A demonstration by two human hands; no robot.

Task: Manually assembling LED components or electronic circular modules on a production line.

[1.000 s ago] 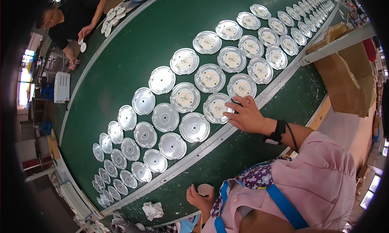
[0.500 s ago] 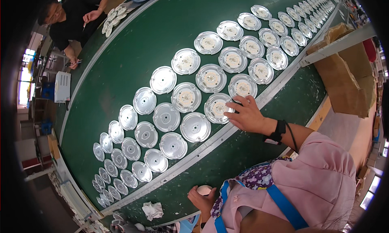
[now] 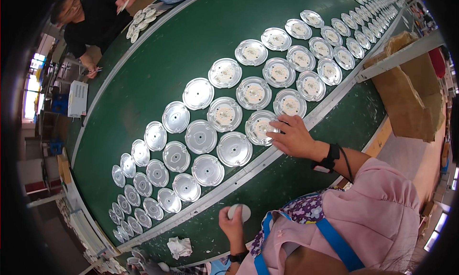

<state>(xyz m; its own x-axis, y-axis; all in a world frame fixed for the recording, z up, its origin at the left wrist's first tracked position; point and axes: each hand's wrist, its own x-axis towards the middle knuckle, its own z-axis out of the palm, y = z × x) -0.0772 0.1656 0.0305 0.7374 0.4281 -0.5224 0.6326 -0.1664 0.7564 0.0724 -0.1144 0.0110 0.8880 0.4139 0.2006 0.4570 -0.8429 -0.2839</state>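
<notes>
Head view: rail (image 3: 248, 171) between left hand (image 3: 231, 223) and plates (image 3: 234, 149)

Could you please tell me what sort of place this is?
Probably a factory assembly area: rows of silver discs on a long green table, and a co-worker opposite, beside piled white discs.

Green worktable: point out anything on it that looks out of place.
A crumpled white wad lies to the left of the person's left hand; it looks stray beside the orderly rows of round silver plates.
</notes>
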